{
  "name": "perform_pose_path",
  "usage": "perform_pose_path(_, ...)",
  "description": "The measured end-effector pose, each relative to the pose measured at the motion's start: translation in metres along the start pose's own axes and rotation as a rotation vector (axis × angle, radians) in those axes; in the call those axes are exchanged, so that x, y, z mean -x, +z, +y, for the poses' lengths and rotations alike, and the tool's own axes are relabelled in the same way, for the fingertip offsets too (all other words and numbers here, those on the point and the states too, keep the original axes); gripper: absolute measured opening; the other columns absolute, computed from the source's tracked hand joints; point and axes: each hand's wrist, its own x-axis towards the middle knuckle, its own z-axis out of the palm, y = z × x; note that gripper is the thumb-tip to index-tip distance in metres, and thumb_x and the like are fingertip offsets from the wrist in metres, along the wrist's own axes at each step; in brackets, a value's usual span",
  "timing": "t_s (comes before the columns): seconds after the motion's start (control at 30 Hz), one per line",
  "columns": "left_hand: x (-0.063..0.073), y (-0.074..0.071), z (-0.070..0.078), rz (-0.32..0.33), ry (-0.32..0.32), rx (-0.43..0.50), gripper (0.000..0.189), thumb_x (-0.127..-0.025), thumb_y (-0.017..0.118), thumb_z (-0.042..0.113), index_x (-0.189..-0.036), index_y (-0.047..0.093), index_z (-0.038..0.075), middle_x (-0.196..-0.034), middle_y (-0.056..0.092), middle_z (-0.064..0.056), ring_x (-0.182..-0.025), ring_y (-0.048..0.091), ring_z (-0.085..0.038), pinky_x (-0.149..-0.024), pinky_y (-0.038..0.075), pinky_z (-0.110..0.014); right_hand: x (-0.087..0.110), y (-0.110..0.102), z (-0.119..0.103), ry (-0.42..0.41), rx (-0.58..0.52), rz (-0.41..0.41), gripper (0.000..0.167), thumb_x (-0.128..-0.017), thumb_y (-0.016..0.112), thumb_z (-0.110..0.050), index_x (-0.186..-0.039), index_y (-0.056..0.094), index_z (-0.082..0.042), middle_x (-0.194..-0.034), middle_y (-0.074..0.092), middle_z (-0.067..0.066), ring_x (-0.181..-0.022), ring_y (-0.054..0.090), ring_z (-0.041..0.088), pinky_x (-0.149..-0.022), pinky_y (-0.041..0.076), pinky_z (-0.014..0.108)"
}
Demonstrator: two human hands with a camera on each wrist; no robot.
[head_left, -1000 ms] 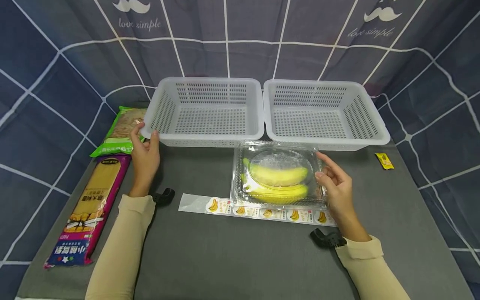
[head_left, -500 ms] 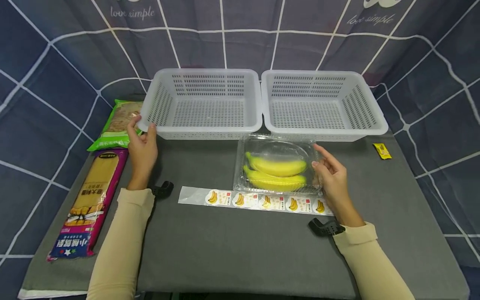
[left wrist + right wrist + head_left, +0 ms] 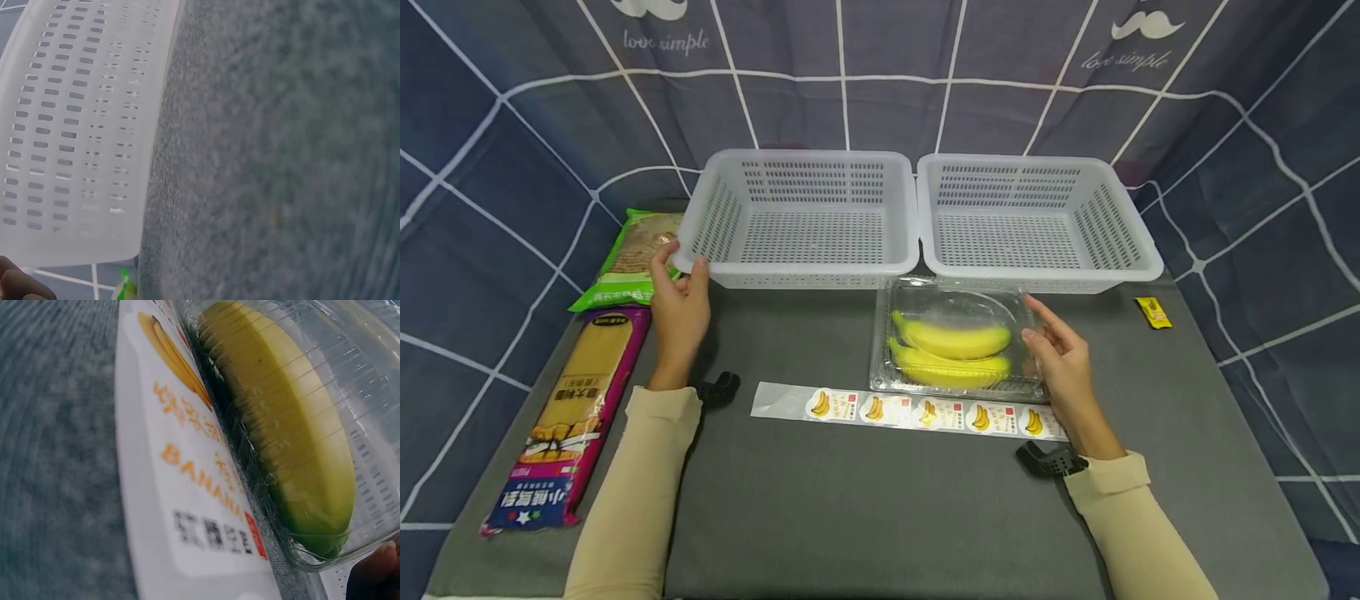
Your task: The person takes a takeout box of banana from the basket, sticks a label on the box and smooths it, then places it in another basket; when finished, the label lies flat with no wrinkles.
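Observation:
My left hand (image 3: 680,321) holds the front left corner of the left white plastic basket (image 3: 805,271), index finger at its side and thumb at its front; in the left wrist view the basket's slotted wall (image 3: 62,125) shows. On the cloth before the baskets sits a clear plastic clamshell box (image 3: 880,358), its lid down over two yellow bananas (image 3: 955,337). My right hand (image 3: 1067,371) grips the box's right edge between thumb and fingers. Just in front of the box lies a strip of banana stickers (image 3: 880,408), its right end hidden by that hand.
A second white basket (image 3: 1045,275) stands right of the first. At the left lie a green bag (image 3: 632,262) and a long purple noodle packet (image 3: 572,417). A small yellow packet (image 3: 1153,312) is at the right. Checked cloth (image 3: 887,108) hangs around the table.
The clamshell box, which overlapped the sticker strip, has moved down and away from me with my right hand and now sits behind the strip. My left hand stays at the basket corner.

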Motion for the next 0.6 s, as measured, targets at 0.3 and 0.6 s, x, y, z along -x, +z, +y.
perform_pose_path(0.3, 0.002, -0.017, 0.018, 0.033, 0.022, -0.001, 0.057, -0.101, 0.06, 0.044, -0.15, 0.041, 0.022, -0.057, 0.045, 0.009, -0.044, 0.036, -0.002, -0.046, 0.028, -0.023, 0.0, 0.004, -0.003, 0.005, 0.009, 0.046, 0.046, -0.1, 0.063, -0.002, -0.146, 0.056, -0.005, -0.072, 0.046, 0.004, -0.048, 0.041, 0.012, -0.045, 0.042, 0.024)
perform_pose_path(0.6, 0.037, -0.013, 0.047, -0.113, 0.262, -0.034, 0.039, -0.102, 0.063, 0.024, -0.139, 0.057, 0.013, -0.064, 0.042, -0.002, -0.05, 0.032, -0.011, -0.049, 0.026, -0.026, 0.0, 0.005, -0.001, -0.004, 0.004, 0.047, 0.046, -0.1, 0.062, 0.002, -0.145, 0.056, -0.002, -0.071, 0.047, 0.002, -0.047, 0.043, 0.009, -0.044, 0.042, 0.023)
